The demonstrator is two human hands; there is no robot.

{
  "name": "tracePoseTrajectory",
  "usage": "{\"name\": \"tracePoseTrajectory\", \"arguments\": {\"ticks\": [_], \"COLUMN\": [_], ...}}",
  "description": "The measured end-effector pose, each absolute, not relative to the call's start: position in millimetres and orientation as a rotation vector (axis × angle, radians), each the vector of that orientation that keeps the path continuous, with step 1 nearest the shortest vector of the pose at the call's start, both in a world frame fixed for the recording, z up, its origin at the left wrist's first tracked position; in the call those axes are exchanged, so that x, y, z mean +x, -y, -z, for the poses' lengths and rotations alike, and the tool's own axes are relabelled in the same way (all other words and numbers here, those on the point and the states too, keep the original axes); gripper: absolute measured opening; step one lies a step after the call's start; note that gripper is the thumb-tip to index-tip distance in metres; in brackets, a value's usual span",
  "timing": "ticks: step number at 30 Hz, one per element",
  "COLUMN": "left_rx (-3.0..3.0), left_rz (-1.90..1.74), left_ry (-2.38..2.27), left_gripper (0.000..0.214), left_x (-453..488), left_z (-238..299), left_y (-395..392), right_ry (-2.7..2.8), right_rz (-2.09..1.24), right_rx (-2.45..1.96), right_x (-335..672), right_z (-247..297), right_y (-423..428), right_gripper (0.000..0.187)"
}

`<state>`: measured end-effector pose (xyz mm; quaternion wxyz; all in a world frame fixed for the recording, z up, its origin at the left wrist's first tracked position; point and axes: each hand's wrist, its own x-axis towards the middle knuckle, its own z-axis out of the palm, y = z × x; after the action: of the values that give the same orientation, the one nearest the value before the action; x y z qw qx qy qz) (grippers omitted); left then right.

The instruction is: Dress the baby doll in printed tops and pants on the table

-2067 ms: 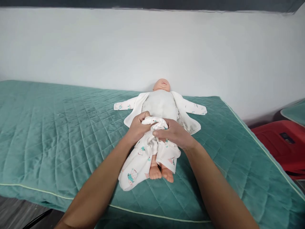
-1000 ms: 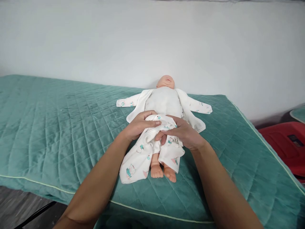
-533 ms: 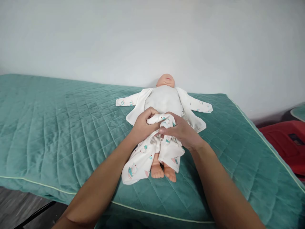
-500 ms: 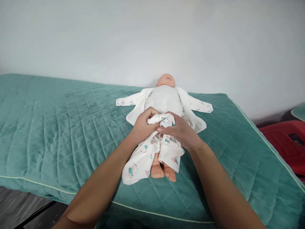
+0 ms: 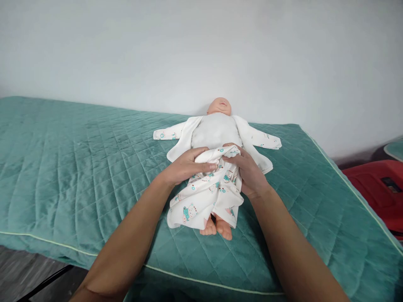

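A baby doll lies on its back with its head toward the wall and its bare feet toward me. Its white jacket is spread wide, the printed sleeves stretched out to both sides. White baby trousers with cartoon animals cover the doll's legs, the cloth bunched up at the top. My left hand is closed on the bunched cloth from the left, thumb on top. From the right, my right hand pinches the same gathered edge. Whether the legs are inside the trousers is hidden.
A green quilted cover with pale piping spreads under the doll. Behind it rises a plain pale wall. Beyond the right edge stands a red plastic object. Grey floor shows at the lower left.
My hands have moved slightly apart, opening out the bunched trousers. The cloth now spreads over the shins, and the loose left leg piece has drawn up and to the right.
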<state>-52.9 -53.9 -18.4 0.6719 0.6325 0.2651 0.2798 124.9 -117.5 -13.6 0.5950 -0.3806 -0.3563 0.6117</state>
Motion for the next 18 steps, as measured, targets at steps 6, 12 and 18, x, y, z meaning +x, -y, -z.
{"name": "tracePoseTrajectory", "arguments": {"ticks": [6, 12, 18], "left_rx": [1.179, 1.129, 1.334], "left_rz": [-0.803, -0.842, -1.02], "left_ry": [-0.541, -0.561, -0.711], "left_gripper": [0.034, 0.036, 0.043], "left_x": [-45, -43, -39], "left_z": [24, 17, 22], "left_y": [57, 62, 58], "right_ry": [0.879, 1.111, 1.461], "right_rz": [-1.444, -1.396, -1.373], "right_rx": [-0.905, -1.083, -1.293], "right_x": [128, 131, 127], "right_z": [16, 12, -2], "right_y": [117, 119, 125], "right_gripper": [0.033, 0.048, 0.045]}}
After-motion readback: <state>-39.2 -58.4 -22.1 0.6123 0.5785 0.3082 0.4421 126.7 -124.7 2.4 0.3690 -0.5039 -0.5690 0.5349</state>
